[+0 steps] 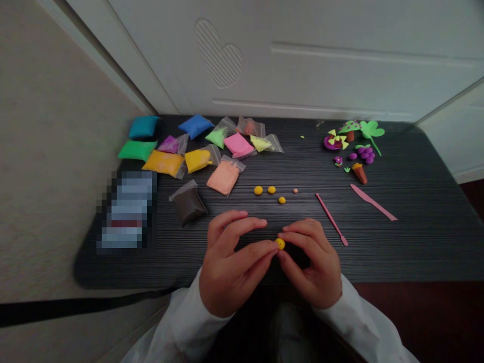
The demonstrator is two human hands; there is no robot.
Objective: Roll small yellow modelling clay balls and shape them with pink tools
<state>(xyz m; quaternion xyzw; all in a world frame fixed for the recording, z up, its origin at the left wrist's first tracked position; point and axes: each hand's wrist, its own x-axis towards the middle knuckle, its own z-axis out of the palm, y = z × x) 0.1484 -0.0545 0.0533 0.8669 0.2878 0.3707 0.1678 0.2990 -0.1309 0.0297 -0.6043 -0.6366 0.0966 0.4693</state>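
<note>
Between my two hands, close to the table's front edge, is a small yellow clay ball (280, 244) with tiny dark marks on it. My right hand (312, 262) pinches it between thumb and fingers. The thumb and index finger of my left hand (236, 262) press together at its left side, while the other fingers stretch forward. Just beyond lie a few yellow clay pieces (258, 190) and a tiny peach clay ball (295, 191). A pink modelling stick (331, 219) rests to the right of my right hand.
Several bags of coloured clay, among them a black one (189, 204) and a peach one (224, 176), lie on the left of the dark table (416, 237). A pink plastic knife (372, 201) and finished clay figures (365, 154) are at right. A white panel (321, 75) stands behind.
</note>
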